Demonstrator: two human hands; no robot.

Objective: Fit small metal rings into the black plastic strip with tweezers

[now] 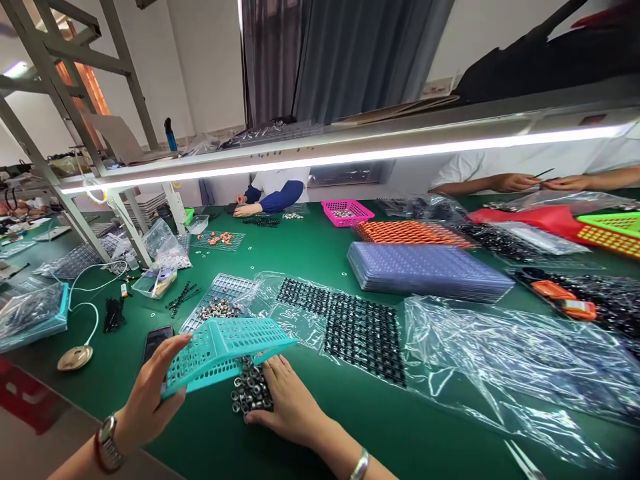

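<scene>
My left hand (150,393) grips the edge of a turquoise perforated plastic basket (225,340), tilted on its side above the green tabletop (210,440). Below its lower edge lies a heap of small silvery ring-shaped metal parts (249,390). My right hand (290,403) rests on the table against the heap's right side, fingers stretched out and thumb apart, the fingertips close to the basket's edge. Behind the basket, a pale gridded tray (230,287) carries more small metal parts (217,309). Black pieces in rows (363,330) lie on clear plastic to the right.
A phone (156,341) lies left of the basket. Stacked clear trays (425,267), orange sticks (413,233) and a pink basket (347,212) stand farther back. Plastic film (500,360) and tweezers (523,460) are at right. A lit shelf crosses above; two people sit opposite.
</scene>
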